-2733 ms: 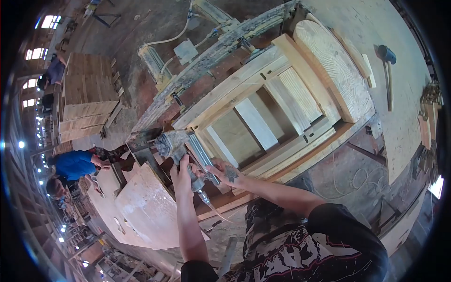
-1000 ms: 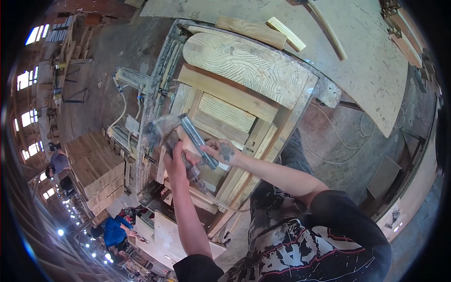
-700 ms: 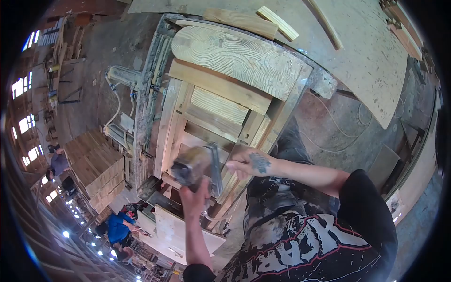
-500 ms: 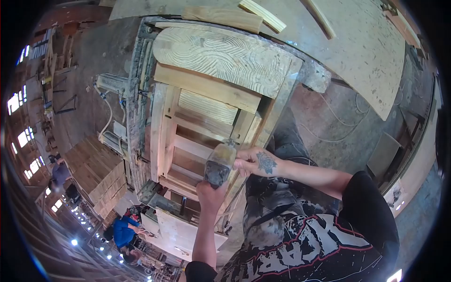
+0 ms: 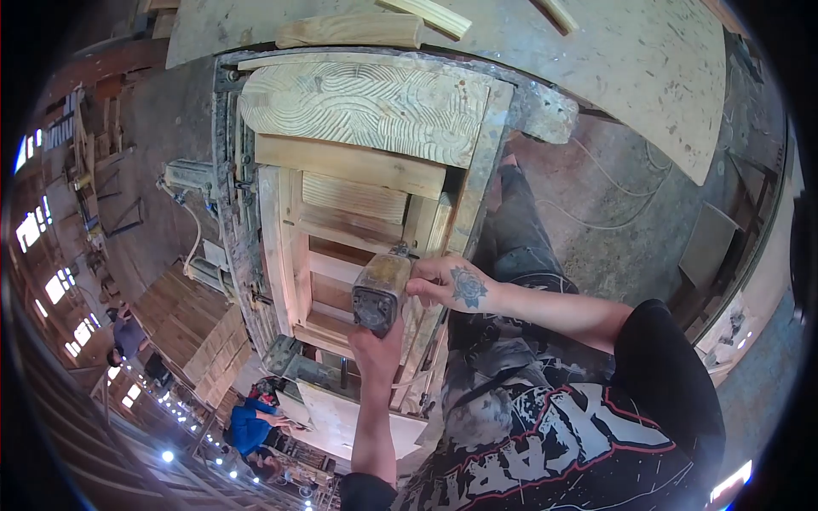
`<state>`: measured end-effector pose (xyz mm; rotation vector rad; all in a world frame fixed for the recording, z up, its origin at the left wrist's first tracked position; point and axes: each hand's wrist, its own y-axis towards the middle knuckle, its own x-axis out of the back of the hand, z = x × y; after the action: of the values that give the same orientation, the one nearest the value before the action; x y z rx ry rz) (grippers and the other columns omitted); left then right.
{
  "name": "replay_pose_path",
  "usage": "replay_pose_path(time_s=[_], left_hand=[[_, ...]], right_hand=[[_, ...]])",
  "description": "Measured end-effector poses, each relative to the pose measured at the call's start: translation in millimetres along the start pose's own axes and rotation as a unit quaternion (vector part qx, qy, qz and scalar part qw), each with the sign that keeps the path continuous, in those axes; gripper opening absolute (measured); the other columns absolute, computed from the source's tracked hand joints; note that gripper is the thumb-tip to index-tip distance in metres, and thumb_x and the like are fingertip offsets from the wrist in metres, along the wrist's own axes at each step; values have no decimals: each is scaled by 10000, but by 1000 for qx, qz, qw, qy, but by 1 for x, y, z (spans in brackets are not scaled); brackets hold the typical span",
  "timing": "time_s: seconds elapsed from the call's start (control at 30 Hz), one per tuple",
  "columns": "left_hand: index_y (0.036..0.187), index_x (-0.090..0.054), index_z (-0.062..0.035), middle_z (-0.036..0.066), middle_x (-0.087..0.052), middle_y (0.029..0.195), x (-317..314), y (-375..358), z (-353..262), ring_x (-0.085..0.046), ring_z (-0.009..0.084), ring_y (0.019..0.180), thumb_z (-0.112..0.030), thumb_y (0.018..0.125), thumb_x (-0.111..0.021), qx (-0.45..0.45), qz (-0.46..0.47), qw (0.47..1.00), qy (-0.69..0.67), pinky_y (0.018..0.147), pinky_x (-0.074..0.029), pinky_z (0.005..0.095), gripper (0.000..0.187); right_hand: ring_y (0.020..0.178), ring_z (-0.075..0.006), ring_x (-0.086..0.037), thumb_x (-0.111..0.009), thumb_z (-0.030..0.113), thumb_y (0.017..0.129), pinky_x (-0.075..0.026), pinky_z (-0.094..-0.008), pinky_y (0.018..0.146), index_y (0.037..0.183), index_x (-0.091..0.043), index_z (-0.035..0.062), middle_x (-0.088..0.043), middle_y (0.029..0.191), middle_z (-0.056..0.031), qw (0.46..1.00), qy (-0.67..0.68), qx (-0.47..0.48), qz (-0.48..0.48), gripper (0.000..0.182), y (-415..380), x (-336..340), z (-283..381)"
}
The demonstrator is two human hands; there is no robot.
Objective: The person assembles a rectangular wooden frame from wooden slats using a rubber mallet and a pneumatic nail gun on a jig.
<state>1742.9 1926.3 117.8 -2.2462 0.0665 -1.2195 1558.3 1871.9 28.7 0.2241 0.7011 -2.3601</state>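
Observation:
My left hand [image 5: 375,345] is wrapped around the lower end of a worn yellow-and-black power tool [image 5: 381,289]. At the tool's upper right side, my right hand [image 5: 452,283] is closed against it, thumb bent in; a rose tattoo shows on its back. I cannot tell the tool's exact kind. Its metal front end overlaps the right side of a wooden panel frame [image 5: 298,247] with several crosspieces. Around the frame runs a worn metal clamping bench [image 5: 241,221]. Above it lies a thick wooden board [image 5: 366,106] with bold wavy grain and a rounded left end.
Wood strips [image 5: 349,31] lie beyond the bench by a large spotted sheet [image 5: 630,85]. A hose [image 5: 588,223] trails on the floor at right. Stacked wood [image 5: 183,328] stands at left. A person in blue [image 5: 249,426] works at a pale table [image 5: 349,422].
The view has shifted, so the bench and frame appear farther left. Both hands remain on the power tool, which stays over the frame's right side.

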Motion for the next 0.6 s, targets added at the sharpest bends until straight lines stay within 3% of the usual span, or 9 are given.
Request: replay_pose_path(time_s=[0.13,0.27,0.33,0.4,0.47,0.53,0.6], left_hand=[[1041,-674,67,194,-717,910,-6,4,-3,-707,309,864,-182,826,-756,93,6,995,-38,789,-519,410,339],[1034,-674,69,202,-713,918,-10,8,4,-705,305,869,-185,829,-752,83,-3,996,-26,787,-516,405,336],[912,-663,81,235,-685,779,-3,10,-2,-692,381,753,-194,756,-743,78,-9,996,-32,706,-516,428,326],[930,-671,68,204,-706,819,4,1,-2,-704,332,747,-176,780,-751,80,-21,996,-30,707,-524,410,297],[993,-667,61,162,-729,886,14,-22,12,-709,265,747,-142,827,-741,70,-91,979,-166,710,-537,392,273],[995,-655,35,93,-707,840,24,-46,38,-655,170,650,-95,877,-702,112,-140,962,-207,610,-528,346,182],[1004,-617,24,54,-624,698,49,-68,31,-561,119,545,-79,894,-678,227,-156,909,-313,511,-473,296,162]], right_hand=[[658,-200,-674,-546,439,992,-498,-348,628,932,-671,37,-663,657,-85,1000,0,0,-17,425,0,-1,1],[649,-209,-672,-543,433,994,-497,-354,621,905,-662,25,-664,664,-82,998,-43,25,-31,434,1,-3,-2],[645,-206,-669,-542,430,995,-496,-351,619,890,-657,19,-664,669,-83,996,-52,52,-41,440,2,-7,-1],[661,-108,-644,-561,357,1008,-502,-273,614,913,-629,42,-646,671,-25,999,-34,3,-4,336,1,-5,3],[669,-96,-641,-562,347,1009,-502,-268,614,932,-627,45,-642,692,-16,999,-33,3,1,318,-1,-5,-5],[676,-87,-636,-563,346,1009,-502,-264,616,942,-629,46,-637,707,-14,999,-36,-11,4,314,-3,-6,-6],[673,-97,-637,-601,344,987,-501,-265,611,925,-639,54,-655,725,-16,997,-69,-16,22,299,-2,-8,7]])
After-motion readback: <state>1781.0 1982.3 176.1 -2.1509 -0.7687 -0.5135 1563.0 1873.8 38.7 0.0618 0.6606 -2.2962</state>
